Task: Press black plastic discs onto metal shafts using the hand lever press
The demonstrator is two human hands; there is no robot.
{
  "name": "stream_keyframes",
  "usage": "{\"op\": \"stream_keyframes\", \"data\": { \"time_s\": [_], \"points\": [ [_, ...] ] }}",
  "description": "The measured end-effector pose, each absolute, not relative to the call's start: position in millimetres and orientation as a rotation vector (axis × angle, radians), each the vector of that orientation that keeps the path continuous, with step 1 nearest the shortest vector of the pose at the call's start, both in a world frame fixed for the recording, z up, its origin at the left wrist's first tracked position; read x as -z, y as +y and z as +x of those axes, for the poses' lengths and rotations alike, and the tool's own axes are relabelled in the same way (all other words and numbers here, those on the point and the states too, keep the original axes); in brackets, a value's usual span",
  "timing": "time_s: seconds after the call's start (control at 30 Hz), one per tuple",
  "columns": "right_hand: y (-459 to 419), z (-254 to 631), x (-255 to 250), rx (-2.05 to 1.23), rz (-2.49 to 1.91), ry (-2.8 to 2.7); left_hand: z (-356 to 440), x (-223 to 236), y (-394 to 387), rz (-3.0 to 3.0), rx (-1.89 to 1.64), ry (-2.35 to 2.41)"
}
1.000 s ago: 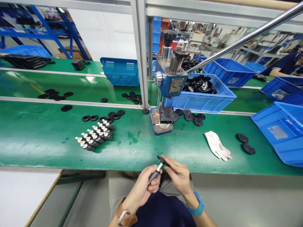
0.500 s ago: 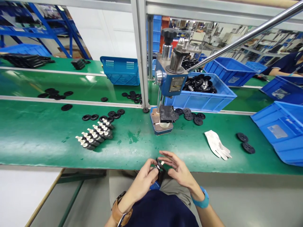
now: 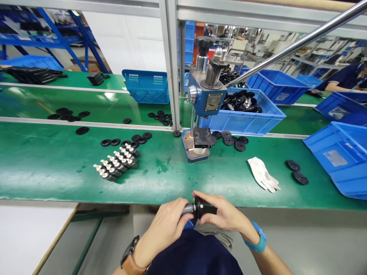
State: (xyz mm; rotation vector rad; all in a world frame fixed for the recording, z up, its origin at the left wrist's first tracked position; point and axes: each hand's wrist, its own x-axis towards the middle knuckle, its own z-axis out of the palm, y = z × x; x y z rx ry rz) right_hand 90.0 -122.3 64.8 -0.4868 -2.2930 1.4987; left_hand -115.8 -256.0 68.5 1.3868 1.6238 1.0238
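My left hand [image 3: 171, 218] is closed around a dark grey cylindrical part [image 3: 188, 209], held sideways just off the table's front edge. A black disc [image 3: 197, 207] sits on the right end of that cylinder, with a small pale tip [image 3: 202, 206] poking through its middle. Fingers and thumb of my right hand [image 3: 222, 214] hold the disc from the right, at its upper and lower sides. Part of the cylinder is hidden inside my left palm. Left of my hands, several similar black cylinders with white tips [image 3: 116, 162] stand upright in rows.
A blue lever press [image 3: 208, 103] stands ahead, its long handle [image 3: 298, 42] reaching to the upper right. Loose black discs [image 3: 228, 140] lie around it. To the right are a white glove [image 3: 262, 173] and blue bins [image 3: 341, 156]. Another person's arm [image 3: 340, 88] shows at far right.
My left hand has tipped the cylinder sideways, so more of it shows. My right hand has come in from the right and taken hold of the disc.
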Motion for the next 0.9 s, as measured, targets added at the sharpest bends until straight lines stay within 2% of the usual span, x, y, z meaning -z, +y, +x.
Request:
{"op": "stream_keyframes", "data": {
  "time_s": [0.13,0.47,0.73,0.9],
  "points": [
    [-121.5,95.2,-74.9,-1.484,-0.413,-2.368,-112.4,-71.4,-257.3,1.414,-1.065,1.596],
    [-134.1,95.5,-70.8,-1.260,-0.199,-2.418,-109.4,-71.9,-263.6,1.935,-0.841,1.669],
    [-131.5,92.2,-66.4,-1.117,-0.182,-2.497,-112.2,-56.9,-258.6,1.849,-0.924,1.670],
    [-126.9,87.1,-74.4,-1.154,-0.283,-2.515,-113.3,-39.1,-256.7,1.636,-0.996,1.601]
  ]
}}
